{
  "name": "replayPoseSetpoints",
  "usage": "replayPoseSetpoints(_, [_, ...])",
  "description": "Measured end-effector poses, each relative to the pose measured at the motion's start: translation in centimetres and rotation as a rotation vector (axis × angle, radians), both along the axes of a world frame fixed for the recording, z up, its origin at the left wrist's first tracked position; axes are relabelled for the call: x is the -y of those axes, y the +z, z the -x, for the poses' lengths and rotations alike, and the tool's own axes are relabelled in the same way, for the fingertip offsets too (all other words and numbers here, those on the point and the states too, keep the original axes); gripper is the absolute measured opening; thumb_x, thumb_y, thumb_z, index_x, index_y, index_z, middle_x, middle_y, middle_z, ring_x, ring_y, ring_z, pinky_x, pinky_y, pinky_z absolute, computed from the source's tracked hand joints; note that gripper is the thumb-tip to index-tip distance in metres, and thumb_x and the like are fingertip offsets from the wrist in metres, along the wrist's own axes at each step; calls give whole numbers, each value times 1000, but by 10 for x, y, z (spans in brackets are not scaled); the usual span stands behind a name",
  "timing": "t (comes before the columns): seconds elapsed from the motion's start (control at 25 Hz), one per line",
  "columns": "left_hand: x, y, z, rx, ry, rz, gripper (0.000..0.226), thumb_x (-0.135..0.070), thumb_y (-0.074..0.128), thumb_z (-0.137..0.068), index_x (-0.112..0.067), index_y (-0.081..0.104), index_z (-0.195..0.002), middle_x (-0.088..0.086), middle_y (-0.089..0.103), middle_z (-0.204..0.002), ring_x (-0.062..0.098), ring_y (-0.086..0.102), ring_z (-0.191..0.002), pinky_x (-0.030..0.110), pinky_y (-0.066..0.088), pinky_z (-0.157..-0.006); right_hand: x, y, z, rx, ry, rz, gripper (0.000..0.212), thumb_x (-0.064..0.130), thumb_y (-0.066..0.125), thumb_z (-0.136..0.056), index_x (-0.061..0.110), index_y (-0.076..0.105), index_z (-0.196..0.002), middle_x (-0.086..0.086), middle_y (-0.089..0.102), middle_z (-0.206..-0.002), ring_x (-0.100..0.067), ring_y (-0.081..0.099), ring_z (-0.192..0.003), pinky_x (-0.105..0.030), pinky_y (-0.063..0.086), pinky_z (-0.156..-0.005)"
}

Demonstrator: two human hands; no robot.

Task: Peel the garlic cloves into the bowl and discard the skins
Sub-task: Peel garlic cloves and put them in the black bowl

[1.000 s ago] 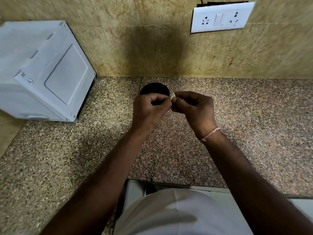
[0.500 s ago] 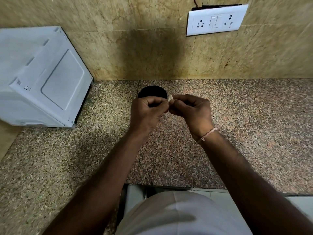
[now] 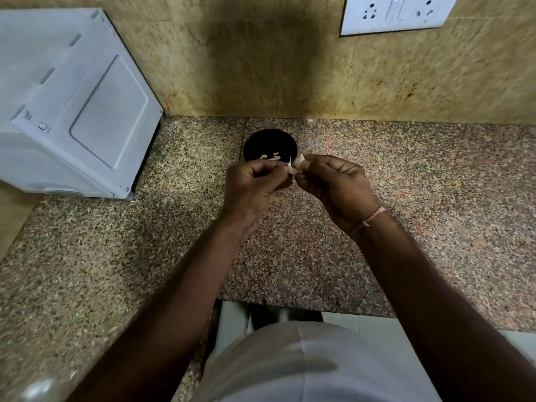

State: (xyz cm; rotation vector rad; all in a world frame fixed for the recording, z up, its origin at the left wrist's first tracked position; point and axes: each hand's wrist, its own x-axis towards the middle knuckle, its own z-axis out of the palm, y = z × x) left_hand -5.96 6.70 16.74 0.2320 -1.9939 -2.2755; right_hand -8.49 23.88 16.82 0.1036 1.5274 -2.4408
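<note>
Both hands raised together over the speckled brown granite counter [image 3: 406, 198], just near of the small round black bowl [image 3: 269, 140]. Left hand [image 3: 252, 187] and right hand [image 3: 333, 184] each pinch the same small pale garlic clove [image 3: 295, 167], fingers curled, fingertips nearly touching. A papery flap of skin stands off the clove's far end.

Bowl sits at the far middle of the counter, close to the tan stone wall [image 3: 261, 68]. A few pale pieces lie inside, likely peeled cloves; the left knuckles cover its near rim.

Handling, by judgement: clove is light and firm but small, easily fumbled; skin is thin, dry, tears in scraps and clings to fingers. Best held by the body between thumb and forefinger, the loose flap drawn off with the other hand.

Hard to make out: how much skin remains, since fingers hide most of the clove. No place for skins in view. White boxy appliance [image 3: 72, 97] far left, cut off by the frame; white socket plate [image 3: 397, 13] cropped at top.
</note>
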Motion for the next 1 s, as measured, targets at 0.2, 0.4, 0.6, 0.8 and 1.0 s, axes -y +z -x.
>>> replayPoseSetpoints(0.2, [30, -37, -18, 175, 87, -65, 2, -2, 78, -90, -3, 79, -89, 14, 78, -84, 24, 77, -77, 30, 62, -73, 24, -41, 0, 183, 119, -50, 8, -3, 65, -95, -5, 70, -100, -17, 72, -92, -24, 71, -79, -34, 63, -78])
replayPoseSetpoints(0.4, [71, -95, -64, 442, 269, -85, 11, -5, 77, -91, -8, 78, -81, 14, 77, -80, 23, 73, -70, 35, 63, -72, 72, -114, -11, -22, 280, -750, 8, 8, 80, -87, 12, 76, -94, -6, 76, -86, -12, 72, -79, -26, 60, -81])
replayPoseSetpoints(0.6, [92, -125, -98, 545, 381, -138, 21, -3, 74, -92, -10, 77, -72, 11, 75, -71, 17, 70, -60, 26, 60, -57, 102, -152, -22, -429, 447, -1084, 18, 16, 75, -83, 18, 78, -101, 0, 76, -87, -15, 70, -79, -31, 56, -78])
replayPoseSetpoints(0.8, [92, -133, -99, 561, 337, -151, 10, -6, 74, -93, -3, 76, -84, 15, 76, -77, 20, 72, -64, 26, 58, -58, 99, -153, -26, -444, 441, -1076, 28, 11, 75, -85, 18, 77, -112, -1, 77, -102, -8, 66, -81, -23, 57, -76])
replayPoseSetpoints(1.0, [63, -143, -79, 623, 233, -172, 11, -8, 69, -99, -3, 73, -89, 16, 78, -82, 24, 73, -67, 29, 60, -59, 76, -137, -31, -335, 409, -989, 28, 15, 77, -89, 20, 77, -116, 4, 78, -101, -5, 73, -90, -28, 61, -84])
